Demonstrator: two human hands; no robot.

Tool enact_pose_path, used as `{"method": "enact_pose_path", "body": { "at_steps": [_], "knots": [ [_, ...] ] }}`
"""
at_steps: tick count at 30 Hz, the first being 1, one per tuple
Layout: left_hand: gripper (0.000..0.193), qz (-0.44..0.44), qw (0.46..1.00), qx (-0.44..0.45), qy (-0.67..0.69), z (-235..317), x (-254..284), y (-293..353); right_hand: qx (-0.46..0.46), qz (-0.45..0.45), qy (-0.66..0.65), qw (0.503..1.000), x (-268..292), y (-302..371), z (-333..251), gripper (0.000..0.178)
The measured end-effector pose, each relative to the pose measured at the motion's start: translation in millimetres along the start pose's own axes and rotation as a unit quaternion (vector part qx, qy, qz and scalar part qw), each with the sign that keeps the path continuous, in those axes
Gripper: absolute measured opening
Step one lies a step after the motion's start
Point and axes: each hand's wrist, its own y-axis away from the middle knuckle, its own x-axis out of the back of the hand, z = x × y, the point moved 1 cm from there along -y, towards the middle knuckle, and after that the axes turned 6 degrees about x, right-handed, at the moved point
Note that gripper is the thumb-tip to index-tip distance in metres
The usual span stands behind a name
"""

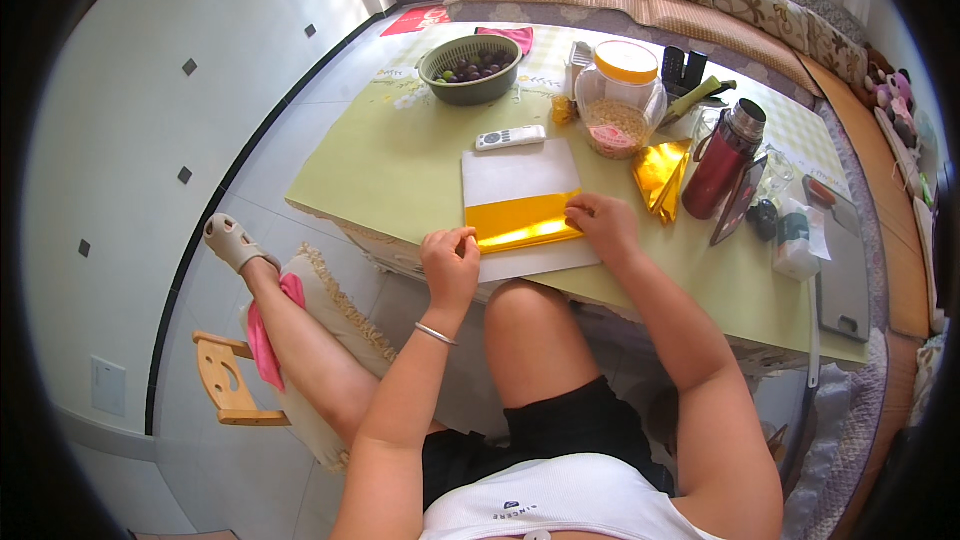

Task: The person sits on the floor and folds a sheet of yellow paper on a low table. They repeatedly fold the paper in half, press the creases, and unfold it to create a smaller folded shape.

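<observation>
A shiny gold foil sheet (525, 218), folded into a wide strip, lies across a white sheet of paper (515, 170) near the table's front edge. My left hand (451, 268) pinches the strip's left end between thumb and finger. At the opposite end, my right hand (606, 224) has its fingers closed on the foil's right edge. A folded piece of gold foil (661, 178) with a pointed lower end rests farther right, apart from both hands. Just beyond the white paper is a white remote control (511, 138).
Grapes or plums fill part of a green basket (468, 90) at the far left of the table (370, 180). An orange-lidded clear jar (622, 100), a red thermos (722, 165), a phone-like dark panel (738, 202) and a tissue pack (795, 242) stand to the right.
</observation>
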Motion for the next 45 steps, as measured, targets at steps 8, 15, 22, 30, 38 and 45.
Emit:
{"method": "enact_pose_path", "body": {
  "at_steps": [8,15,22,30,38,45],
  "knots": [
    [0.015,-0.004,0.999,-0.031,-0.029,-1.8,-2.7,-0.5,-0.002,-0.024,0.041,0.999,-3.1,-3.7,5.5,0.022],
    [0.043,-0.015,0.935,-0.301,-0.187,43.4,12.8,-23.0,-0.001,-0.010,0.066,0.998,-3.5,-0.9,5.4,0.020],
    [0.044,-0.307,0.897,-0.308,-0.085,14.2,2.8,-31.3,0.033,0.006,0.144,0.989,0.8,3.0,-1.4,0.019],
    [0.082,-0.339,0.862,-0.339,-0.165,22.7,12.6,-20.6,0.301,-0.218,0.213,0.904,-17.2,43.3,-27.4,0.075],
    [0.080,-0.334,0.889,-0.230,-0.213,-16.5,32.3,-6.9,0.222,-0.279,0.243,0.902,39.7,47.0,5.5,0.081],
    [0.059,-0.177,0.981,-0.078,-0.003,-20.3,17.3,-48.1,0.118,-0.074,-0.015,0.990,37.3,16.1,-8.2,0.050]
  ]
}}
